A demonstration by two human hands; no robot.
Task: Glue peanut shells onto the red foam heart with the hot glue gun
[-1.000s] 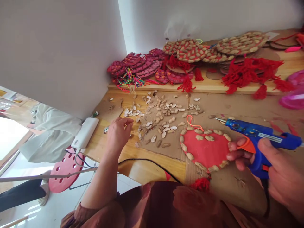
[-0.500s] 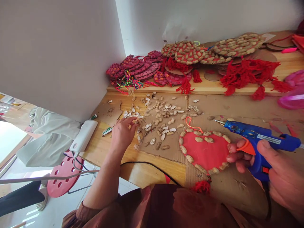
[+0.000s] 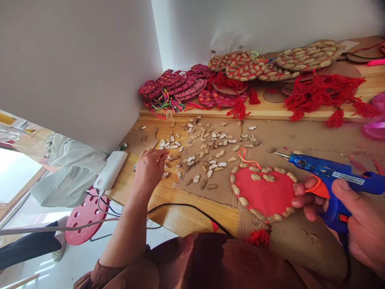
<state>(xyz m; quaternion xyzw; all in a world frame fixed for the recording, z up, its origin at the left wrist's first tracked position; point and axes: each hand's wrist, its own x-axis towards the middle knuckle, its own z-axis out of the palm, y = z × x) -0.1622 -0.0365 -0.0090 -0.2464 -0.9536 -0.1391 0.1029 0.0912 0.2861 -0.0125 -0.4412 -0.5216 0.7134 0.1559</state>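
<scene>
My right hand (image 3: 339, 204) grips a blue hot glue gun (image 3: 321, 164) with an orange trigger, its metal nozzle pointing left over the cardboard. Below the gun lies a red cardboard heart (image 3: 264, 192) edged with peanut shells, a few more shells inside its top. It has an orange cord loop (image 3: 248, 157) above and a red tassel (image 3: 259, 237) below. My left hand (image 3: 149, 168) is over the wooden table, beside scattered peanut shells (image 3: 207, 150). Its fingers are bent and drawn together; whatever is between them is hidden.
Finished peanut-covered discs (image 3: 309, 56), pink decorated discs (image 3: 171, 84) and red tassels (image 3: 325, 96) lie along the back ledge. A white power strip (image 3: 110, 170) sits at the table's left edge. A black cable (image 3: 183, 205) crosses the front. A red stool (image 3: 87, 220) and another person's leg (image 3: 30, 245) show at lower left.
My left hand has drawn slightly left and back from the shells, with its fingers more curled. The view has shifted a little; my right hand still holds the glue gun over the heart's right side.
</scene>
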